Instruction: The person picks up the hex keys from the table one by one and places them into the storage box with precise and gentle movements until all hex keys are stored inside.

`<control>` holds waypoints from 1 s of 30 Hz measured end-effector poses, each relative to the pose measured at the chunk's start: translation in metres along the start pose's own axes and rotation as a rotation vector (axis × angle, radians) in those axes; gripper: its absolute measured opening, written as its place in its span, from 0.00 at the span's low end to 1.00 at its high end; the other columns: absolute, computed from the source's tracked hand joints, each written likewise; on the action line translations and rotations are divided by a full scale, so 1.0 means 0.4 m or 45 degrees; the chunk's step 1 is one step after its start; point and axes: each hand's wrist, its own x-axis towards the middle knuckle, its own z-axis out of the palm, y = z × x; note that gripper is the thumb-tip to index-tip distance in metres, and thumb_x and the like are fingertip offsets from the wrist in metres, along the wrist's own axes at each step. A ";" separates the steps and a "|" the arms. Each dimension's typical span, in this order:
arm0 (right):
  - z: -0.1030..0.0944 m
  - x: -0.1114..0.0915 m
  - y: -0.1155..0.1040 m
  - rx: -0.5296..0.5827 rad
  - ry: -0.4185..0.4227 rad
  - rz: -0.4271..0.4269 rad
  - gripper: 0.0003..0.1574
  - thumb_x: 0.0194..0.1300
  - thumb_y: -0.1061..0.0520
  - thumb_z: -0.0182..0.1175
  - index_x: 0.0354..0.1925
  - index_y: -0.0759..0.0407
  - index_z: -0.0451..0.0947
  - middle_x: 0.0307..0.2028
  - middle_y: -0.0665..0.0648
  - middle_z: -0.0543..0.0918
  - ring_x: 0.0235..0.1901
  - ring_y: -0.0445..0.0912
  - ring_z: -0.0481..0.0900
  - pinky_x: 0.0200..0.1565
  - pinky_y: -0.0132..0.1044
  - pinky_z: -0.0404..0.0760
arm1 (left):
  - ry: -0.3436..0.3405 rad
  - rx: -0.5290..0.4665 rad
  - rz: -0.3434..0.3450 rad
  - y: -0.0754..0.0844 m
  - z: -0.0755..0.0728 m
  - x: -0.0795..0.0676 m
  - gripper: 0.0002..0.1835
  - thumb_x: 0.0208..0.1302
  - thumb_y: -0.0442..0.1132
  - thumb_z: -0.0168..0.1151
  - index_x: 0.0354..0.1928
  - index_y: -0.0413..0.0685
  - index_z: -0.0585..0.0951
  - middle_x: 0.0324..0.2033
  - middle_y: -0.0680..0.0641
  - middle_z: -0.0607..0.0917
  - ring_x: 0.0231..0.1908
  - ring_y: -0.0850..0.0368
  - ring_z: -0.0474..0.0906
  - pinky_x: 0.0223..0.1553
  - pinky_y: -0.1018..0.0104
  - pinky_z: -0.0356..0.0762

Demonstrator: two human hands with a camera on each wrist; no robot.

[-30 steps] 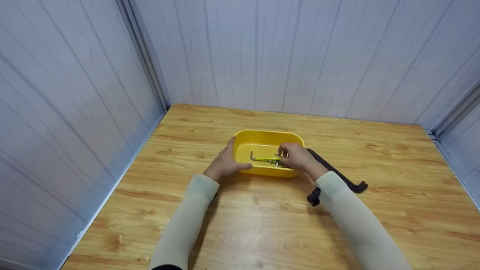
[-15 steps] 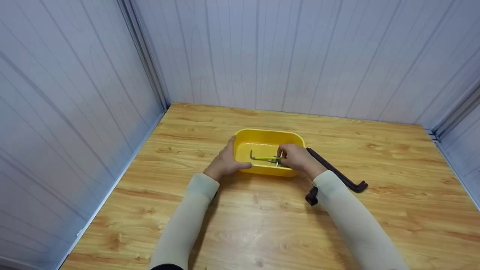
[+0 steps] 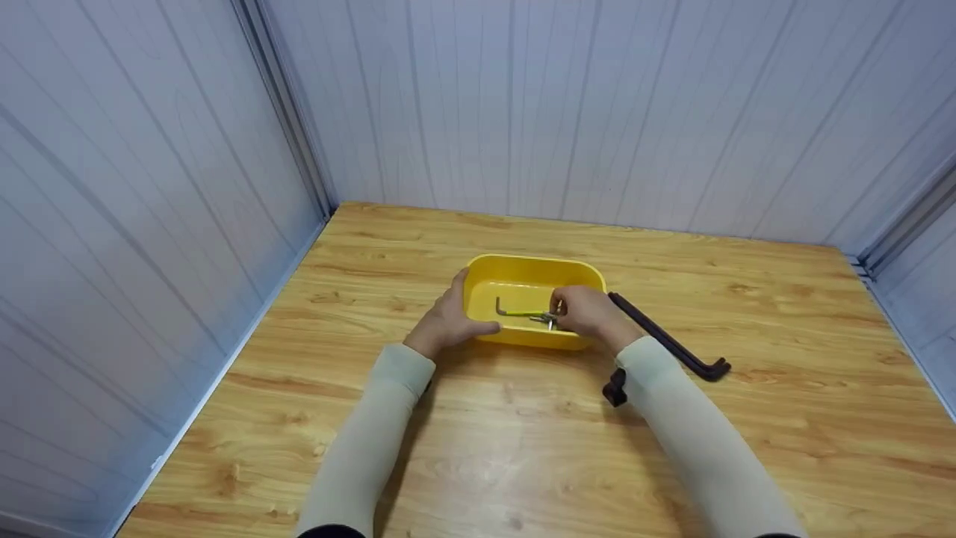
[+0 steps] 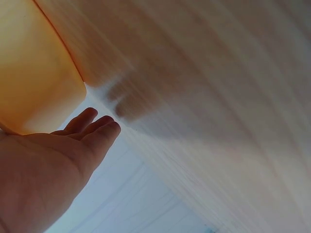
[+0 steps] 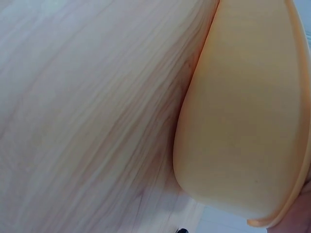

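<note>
A yellow plastic bin (image 3: 523, 340) sits on the wooden table. My left hand (image 3: 447, 317) holds its left end, thumb over the front rim and fingers along the outer side; the left wrist view has these fingers (image 4: 99, 133) beside the wall. Inside the bin lies an L-shaped hex key (image 3: 515, 312) with a yellow-green sleeve, its far end reaching my right fingertips. Small metal pieces (image 3: 547, 320) cluster there too. My right hand (image 3: 586, 310) dips over the front right rim, thumb and fingers curled together at a small metal piece that they largely hide.
Long black L-shaped bars (image 3: 668, 340), like big hex keys, lie side by side on the table (image 3: 515, 448) to the right of the bin, partly behind the right forearm. Pale panelled walls (image 3: 560, 112) stand at the back and both sides.
My right fingers have shifted slightly among the metal pieces, and less of the yellow-green sleeve shows. The left hand keeps its hold on the bin, which stays in place.
</note>
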 end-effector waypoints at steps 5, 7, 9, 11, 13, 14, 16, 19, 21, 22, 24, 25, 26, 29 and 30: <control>0.003 0.002 -0.001 0.026 -0.031 0.041 0.07 0.59 0.58 0.64 0.38 0.52 0.80 0.33 0.51 0.82 0.31 0.47 0.74 0.34 0.38 0.73 | 0.002 0.021 0.005 -0.001 0.000 0.003 0.66 0.39 0.63 0.74 0.76 0.57 0.43 0.64 0.43 0.69 0.58 0.48 0.70 0.62 0.53 0.65; 0.003 0.004 -0.001 0.024 -0.028 0.054 0.07 0.59 0.58 0.64 0.38 0.52 0.80 0.33 0.51 0.82 0.32 0.48 0.74 0.35 0.39 0.73 | 0.005 0.009 0.012 -0.002 0.001 0.004 0.66 0.39 0.62 0.74 0.76 0.57 0.43 0.64 0.44 0.69 0.58 0.49 0.70 0.62 0.54 0.65; 0.004 0.006 -0.001 0.002 -0.023 0.050 0.07 0.58 0.57 0.64 0.38 0.52 0.81 0.33 0.51 0.82 0.32 0.48 0.75 0.36 0.39 0.74 | 0.010 -0.013 0.017 -0.004 0.002 0.005 0.66 0.39 0.61 0.75 0.76 0.57 0.43 0.64 0.44 0.69 0.57 0.49 0.70 0.62 0.54 0.64; 0.004 0.008 0.000 -0.022 -0.018 0.041 0.07 0.58 0.57 0.64 0.38 0.52 0.81 0.33 0.51 0.83 0.32 0.48 0.75 0.36 0.40 0.74 | 0.012 -0.032 0.024 -0.005 0.002 0.005 0.66 0.38 0.60 0.76 0.76 0.56 0.43 0.64 0.45 0.70 0.57 0.49 0.70 0.63 0.54 0.64; 0.005 0.009 0.001 -0.040 -0.014 0.035 0.07 0.58 0.56 0.64 0.38 0.52 0.81 0.33 0.51 0.83 0.32 0.48 0.75 0.36 0.40 0.74 | 0.012 -0.056 0.040 -0.006 0.003 0.006 0.67 0.38 0.59 0.76 0.76 0.55 0.44 0.63 0.45 0.70 0.57 0.49 0.70 0.63 0.54 0.63; 0.005 0.009 0.001 -0.042 -0.016 0.036 0.07 0.58 0.56 0.64 0.38 0.52 0.81 0.34 0.51 0.83 0.32 0.48 0.75 0.36 0.40 0.73 | 0.011 -0.067 0.047 -0.007 0.004 0.006 0.67 0.38 0.59 0.76 0.76 0.55 0.44 0.63 0.44 0.70 0.57 0.48 0.70 0.63 0.54 0.63; 0.004 0.009 0.001 -0.038 -0.018 0.038 0.07 0.58 0.56 0.64 0.38 0.52 0.81 0.34 0.52 0.83 0.32 0.48 0.74 0.36 0.40 0.73 | 0.010 -0.073 0.060 -0.007 0.003 0.007 0.67 0.39 0.58 0.76 0.76 0.54 0.44 0.63 0.44 0.71 0.57 0.48 0.71 0.63 0.54 0.64; 0.004 0.009 0.001 -0.030 -0.016 0.040 0.07 0.57 0.57 0.63 0.37 0.51 0.81 0.33 0.51 0.83 0.32 0.48 0.74 0.35 0.40 0.73 | 0.012 -0.077 0.062 -0.006 0.002 0.006 0.66 0.39 0.58 0.77 0.76 0.54 0.44 0.62 0.44 0.71 0.56 0.48 0.71 0.63 0.54 0.64; 0.005 0.009 0.001 -0.025 -0.012 0.034 0.06 0.57 0.56 0.64 0.37 0.51 0.81 0.33 0.51 0.83 0.31 0.48 0.74 0.35 0.40 0.73 | 0.013 -0.067 0.051 -0.006 0.002 0.005 0.66 0.39 0.58 0.76 0.76 0.55 0.44 0.63 0.45 0.71 0.57 0.48 0.70 0.63 0.54 0.63; 0.005 0.008 0.001 -0.024 -0.008 0.032 0.06 0.57 0.56 0.64 0.37 0.51 0.81 0.33 0.51 0.83 0.31 0.48 0.74 0.34 0.40 0.73 | 0.013 -0.062 0.043 -0.006 0.002 0.005 0.67 0.38 0.59 0.76 0.76 0.55 0.44 0.63 0.45 0.71 0.57 0.49 0.70 0.63 0.54 0.63; 0.006 0.006 0.000 -0.023 0.001 0.027 0.06 0.58 0.55 0.64 0.36 0.51 0.81 0.33 0.51 0.83 0.31 0.47 0.74 0.34 0.40 0.73 | 0.013 -0.054 0.029 -0.004 0.002 0.003 0.67 0.38 0.60 0.76 0.76 0.56 0.43 0.63 0.45 0.70 0.57 0.49 0.70 0.63 0.53 0.63; 0.006 0.005 0.000 -0.022 0.008 0.025 0.06 0.57 0.55 0.65 0.36 0.51 0.81 0.33 0.51 0.83 0.30 0.47 0.74 0.34 0.40 0.73 | 0.013 -0.049 0.022 -0.004 0.002 0.003 0.67 0.38 0.60 0.76 0.76 0.57 0.43 0.64 0.45 0.70 0.57 0.49 0.70 0.63 0.53 0.63; 0.005 0.003 0.001 -0.026 0.015 0.018 0.07 0.57 0.54 0.65 0.36 0.51 0.81 0.33 0.51 0.83 0.30 0.47 0.75 0.34 0.40 0.73 | 0.009 -0.047 0.021 -0.003 0.002 0.003 0.67 0.38 0.60 0.76 0.76 0.57 0.43 0.63 0.45 0.70 0.57 0.49 0.70 0.63 0.53 0.64; 0.006 0.000 0.002 -0.033 0.042 0.007 0.08 0.56 0.52 0.66 0.36 0.50 0.82 0.33 0.51 0.83 0.30 0.47 0.75 0.34 0.41 0.73 | -0.001 -0.049 0.027 -0.003 0.003 0.004 0.66 0.39 0.60 0.75 0.76 0.57 0.43 0.62 0.44 0.71 0.55 0.48 0.71 0.60 0.52 0.66; 0.006 -0.001 0.002 -0.035 0.050 0.002 0.08 0.56 0.52 0.66 0.36 0.50 0.81 0.32 0.51 0.83 0.30 0.47 0.75 0.34 0.41 0.73 | -0.004 -0.047 0.031 -0.003 0.003 0.004 0.66 0.39 0.60 0.75 0.76 0.57 0.42 0.61 0.44 0.71 0.54 0.48 0.71 0.60 0.53 0.66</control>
